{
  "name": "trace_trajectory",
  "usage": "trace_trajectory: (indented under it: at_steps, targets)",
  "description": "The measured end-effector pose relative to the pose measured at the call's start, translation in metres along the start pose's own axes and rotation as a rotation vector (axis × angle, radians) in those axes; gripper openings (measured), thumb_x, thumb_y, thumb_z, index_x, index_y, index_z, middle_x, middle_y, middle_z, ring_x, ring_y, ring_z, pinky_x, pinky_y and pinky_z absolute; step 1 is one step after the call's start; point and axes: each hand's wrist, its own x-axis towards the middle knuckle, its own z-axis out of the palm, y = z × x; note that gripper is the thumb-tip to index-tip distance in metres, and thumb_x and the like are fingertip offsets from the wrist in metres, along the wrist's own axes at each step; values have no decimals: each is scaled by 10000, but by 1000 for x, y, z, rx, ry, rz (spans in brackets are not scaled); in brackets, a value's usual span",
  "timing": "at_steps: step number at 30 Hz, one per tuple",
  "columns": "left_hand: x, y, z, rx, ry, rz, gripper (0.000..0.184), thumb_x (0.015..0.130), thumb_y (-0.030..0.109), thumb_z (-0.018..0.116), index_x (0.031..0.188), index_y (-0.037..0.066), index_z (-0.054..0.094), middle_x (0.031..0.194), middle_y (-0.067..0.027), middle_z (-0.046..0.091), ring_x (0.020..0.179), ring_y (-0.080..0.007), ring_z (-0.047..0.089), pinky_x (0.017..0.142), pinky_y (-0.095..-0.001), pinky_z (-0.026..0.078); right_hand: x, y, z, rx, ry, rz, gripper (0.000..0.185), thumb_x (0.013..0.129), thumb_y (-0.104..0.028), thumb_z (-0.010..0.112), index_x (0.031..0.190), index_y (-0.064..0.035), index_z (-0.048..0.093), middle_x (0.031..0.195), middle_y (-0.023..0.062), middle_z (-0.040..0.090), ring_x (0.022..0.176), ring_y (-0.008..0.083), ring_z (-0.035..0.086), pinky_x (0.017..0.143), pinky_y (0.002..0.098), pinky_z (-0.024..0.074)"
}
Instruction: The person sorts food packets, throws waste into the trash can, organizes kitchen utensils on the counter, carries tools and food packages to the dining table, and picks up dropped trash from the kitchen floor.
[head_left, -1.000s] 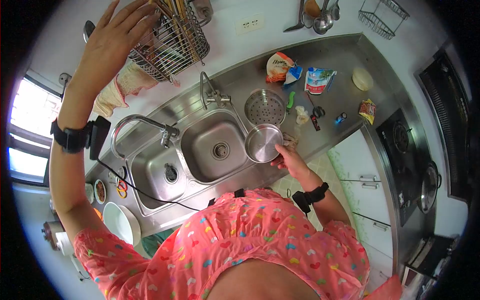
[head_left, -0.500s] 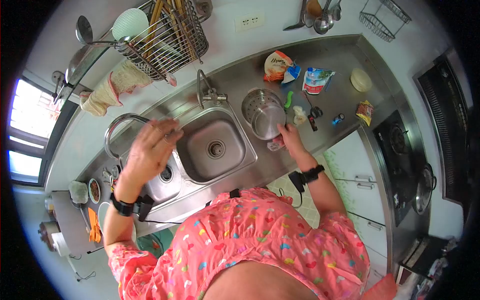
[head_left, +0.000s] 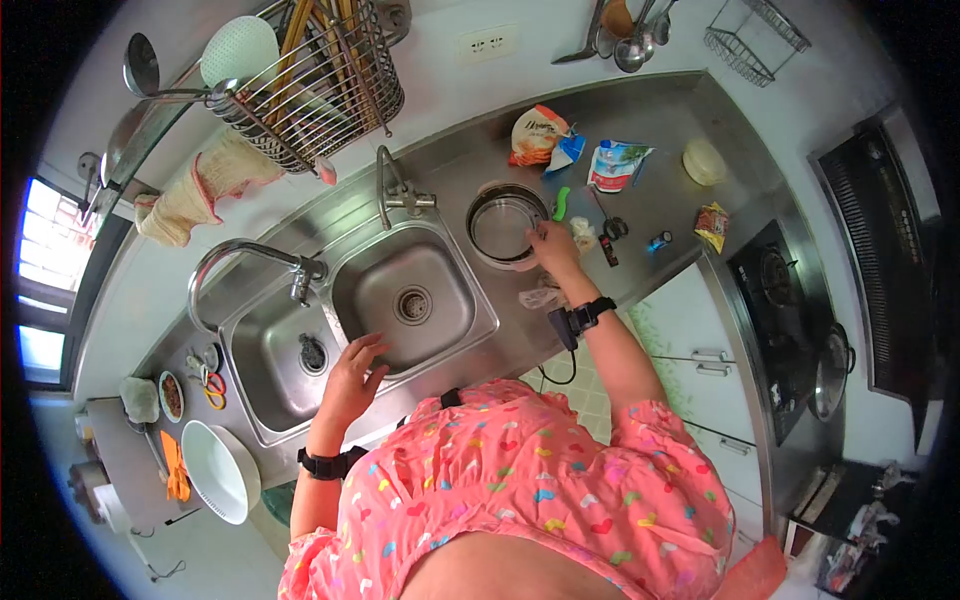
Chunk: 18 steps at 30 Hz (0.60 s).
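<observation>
1. In the head view, your right hand (head_left: 562,256) is at the near right rim of the metal pan (head_left: 500,230), its fingers bent and close together. You can't tell here whether they pinch the rim or only rest on it.
2. The pan sits within the wider metal vessel (head_left: 509,190) on the counter (head_left: 660,120), right of the sink. It looks level, open side up – probably steadied by the vessel's surrounding wall, so one hand at the rim seems enough.
3. Your left hand (head_left: 350,382) holds nothing. Its fingers are apart and slightly curled over the near edge of the right basin (head_left: 430,345); whether they touch the metal, you can't tell. It seems to be kept well away from the pan because your right hand manages it alone.
4. Just beyond your right fingers lie the green-handled tool (head_left: 560,204) and a pale lump (head_left: 582,234); crumpled clear plastic (head_left: 543,297) lies near your wrist – perhaps all set aside to leave the pan space.
</observation>
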Motion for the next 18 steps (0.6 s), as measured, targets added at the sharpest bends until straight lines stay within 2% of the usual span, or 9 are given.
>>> trace_trajectory:
  at_steps: [4, 7, 9, 11, 12, 14, 15, 16, 18]
  targets:
    - [-9, -15, 11, -76, 47, -76, 291, 771, 82, 607, 1058, 58, 562, 1136, -130, 540, 988, -319, 543, 816, -365, 461, 1, 34, 29, -84, 264, 15, 569, 770, -418, 611, 1047, 75, 550, 1054, 248, 556, 1017, 280, 545, 849, 390, 415]
    - [-11, -21, 23, -132, 29, -108, 287, 774, 81, 604, 1056, 48, 561, 1104, -136, 548, 963, -321, 552, 802, -362, 465, 11, 59, 48, 154, 158, 177, 591, 767, -436, 617, 1045, 79, 536, 1030, 240, 577, 884, 283, 596, 776, 369, 437]
    - [-7, -15, 28, -187, -28, -181, 282, 777, 82, 599, 1053, 43, 561, 1088, -140, 551, 962, -322, 551, 797, -361, 466, 23, 60, 51, 279, -209, 280, 615, 763, -443, 626, 1076, 71, 502, 970, 205, 608, 739, 248, 610, 680, 346, 447]
    - [-9, -16, 33, -221, -68, -189, 271, 785, 84, 587, 1050, 36, 559, 1061, -146, 555, 966, -324, 546, 797, -364, 464, 21, 61, 53, 678, -261, 462, 520, 771, -424, 622, 1040, 11, 527, 832, 131, 615, 582, 180, 555, 585, 314, 434]
    - [-12, -23, 40, -197, -49, -139, 266, 790, 85, 580, 1049, 33, 558, 1050, -149, 556, 970, -326, 543, 802, -367, 462, 9, 24, 29, 646, -284, 538, 432, 790, -398, 603, 1007, -29, 542, 721, 61, 563, 543, 133, 501, 529, 278, 415]
    - [-20, -25, 46, -214, -8, -137, 244, 796, 87, 578, 1033, 32, 558, 1023, -145, 559, 949, -328, 545, 801, -380, 450, 14, 54, 48, 1014, -434, 472, 418, 849, -255, 493, 1115, 68, 502, 905, 158, 626, 701, 238, 603, 686, 353, 476]
    - [-24, -29, 50, -205, 3, -133, 244, 796, 90, 577, 1032, 35, 558, 1018, -147, 558, 948, -329, 543, 801, -382, 449, 8, 45, 37, 865, -414, 456, 151, 832, -250, 538, 839, -99, 540, 714, 11, 507, 585, 111, 452, 505, 254, 387]
    - [-29, -33, 54, -194, 11, -127, 244, 795, 93, 577, 1032, 38, 558, 1014, -149, 556, 947, -330, 541, 802, -384, 449, 21, 70, 53, 837, -370, 504, 128, 848, -222, 515, 808, -101, 525, 695, 1, 489, 587, 108, 441, 511, 251, 383]
    - [-39, -37, 58, -227, 54, -167, 248, 794, 103, 578, 1033, 38, 559, 985, -152, 555, 931, -329, 545, 786, -387, 452, 22, 83, 62, 950, -327, 512, 128, 868, -217, 492, 882, -92, 517, 838, 16, 484, 724, 120, 449, 650, 274, 402]
